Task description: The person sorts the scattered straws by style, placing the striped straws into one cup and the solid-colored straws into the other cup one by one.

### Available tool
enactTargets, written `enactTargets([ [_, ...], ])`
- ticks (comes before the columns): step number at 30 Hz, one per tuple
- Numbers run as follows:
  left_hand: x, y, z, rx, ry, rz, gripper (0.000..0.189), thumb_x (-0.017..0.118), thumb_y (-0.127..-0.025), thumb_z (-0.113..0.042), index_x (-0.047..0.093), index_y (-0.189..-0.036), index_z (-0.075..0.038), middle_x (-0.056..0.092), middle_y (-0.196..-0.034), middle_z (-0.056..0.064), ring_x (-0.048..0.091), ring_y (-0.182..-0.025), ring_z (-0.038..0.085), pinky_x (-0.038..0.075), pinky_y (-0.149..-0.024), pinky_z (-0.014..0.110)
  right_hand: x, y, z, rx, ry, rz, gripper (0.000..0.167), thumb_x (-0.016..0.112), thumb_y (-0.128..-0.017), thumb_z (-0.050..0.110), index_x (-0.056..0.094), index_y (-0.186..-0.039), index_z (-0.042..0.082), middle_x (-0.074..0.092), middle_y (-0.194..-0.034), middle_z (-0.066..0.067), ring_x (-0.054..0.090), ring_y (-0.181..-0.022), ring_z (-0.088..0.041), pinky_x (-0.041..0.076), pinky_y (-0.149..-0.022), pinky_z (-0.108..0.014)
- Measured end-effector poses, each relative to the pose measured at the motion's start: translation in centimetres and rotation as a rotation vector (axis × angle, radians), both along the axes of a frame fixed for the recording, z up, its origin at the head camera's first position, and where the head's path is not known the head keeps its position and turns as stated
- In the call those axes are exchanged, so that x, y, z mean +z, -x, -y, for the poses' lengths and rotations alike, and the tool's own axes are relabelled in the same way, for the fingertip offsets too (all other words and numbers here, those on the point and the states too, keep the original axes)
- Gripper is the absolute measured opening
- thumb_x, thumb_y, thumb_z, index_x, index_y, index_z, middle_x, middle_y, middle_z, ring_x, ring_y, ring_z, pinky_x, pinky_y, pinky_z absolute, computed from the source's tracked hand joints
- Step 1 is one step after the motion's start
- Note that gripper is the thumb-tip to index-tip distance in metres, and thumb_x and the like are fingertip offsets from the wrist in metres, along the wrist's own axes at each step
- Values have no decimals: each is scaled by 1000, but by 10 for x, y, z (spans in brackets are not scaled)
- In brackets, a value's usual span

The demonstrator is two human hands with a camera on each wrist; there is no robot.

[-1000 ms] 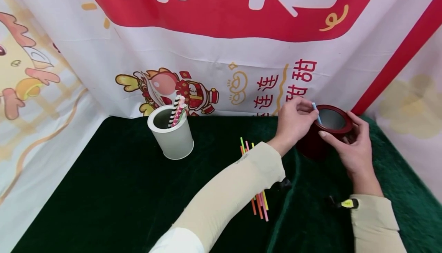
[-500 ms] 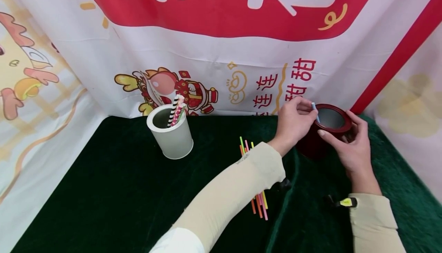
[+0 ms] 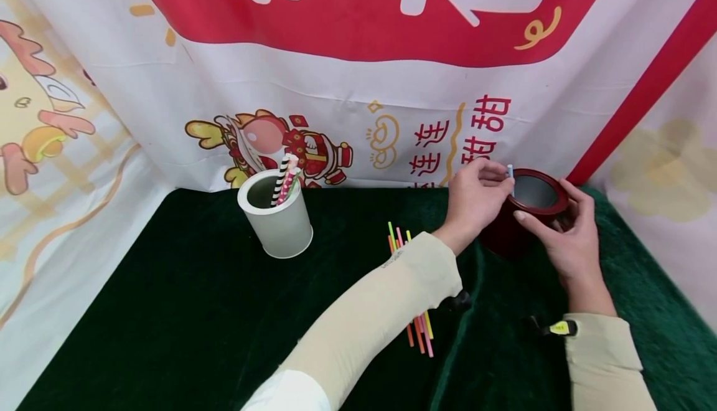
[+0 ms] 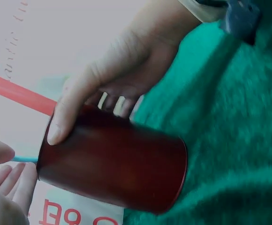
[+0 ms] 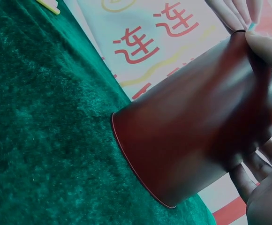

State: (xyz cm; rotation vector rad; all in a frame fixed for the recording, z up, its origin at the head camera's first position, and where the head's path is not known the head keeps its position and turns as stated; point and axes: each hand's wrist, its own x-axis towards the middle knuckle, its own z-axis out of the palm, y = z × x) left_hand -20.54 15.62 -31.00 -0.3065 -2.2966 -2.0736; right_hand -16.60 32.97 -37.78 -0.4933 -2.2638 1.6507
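A dark red cylindrical can (image 3: 506,236) stands upright at the right of the table, its mouth tilted into the head view. My left hand (image 3: 476,202) pinches a thin light-blue stick (image 3: 511,179) at the can's left rim; the stick's lower part is hidden. Around the can's right side, my right hand (image 3: 579,246) grips it near the top, with the thumb on the front. In the left wrist view, the blue stick (image 4: 24,159) shows between thumb and fingers, right against the can's rim. The right wrist view shows the can's wall (image 5: 187,126) from close by.
A white can (image 3: 282,230) holding patterned straws (image 3: 287,180), one striped black and white, stands at the left. Several thin coloured sticks (image 3: 419,331) lie partly under the left forearm. Dark green cloth (image 3: 185,311) covers the table; a printed banner (image 3: 336,81) hangs behind.
The light-blue stick has turned from a slant to nearly upright at the can's rim. Both hands keep their holds, and the can stays almost in place.
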Motion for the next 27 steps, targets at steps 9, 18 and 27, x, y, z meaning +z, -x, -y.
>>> enactTargets([
  [9, 2, -4, 3, 50, -92, 47, 14, 79, -97, -7, 76, -111, -10, 81, -104, -1, 74, -87, -1, 61, -82, 16, 0, 0, 0, 0, 13, -13, 95, 85, -94, 37, 25, -166, 43, 32, -176, 3, 38, -153, -22, 29, -134, -48],
  [18, -3, -8, 16, 19, -162, 75, 11, 79, -97, -4, 73, -105, -10, 77, -98, 1, 71, -81, 1, 62, -78, 19, 0, 0, 0, 13, 16, -11, 95, 84, -94, 39, 23, -167, 43, 31, -177, 3, 35, -154, -23, 27, -134, -51],
  [27, -16, -12, 29, 43, -155, 163, 8, 78, -98, -6, 70, -100, -8, 70, -86, -2, 70, -73, 6, 65, -77, 26, 0, 0, 0, 16, 25, -8, 94, 84, -94, 39, 23, -166, 44, 31, -177, 3, 34, -156, -24, 27, -134, -50],
])
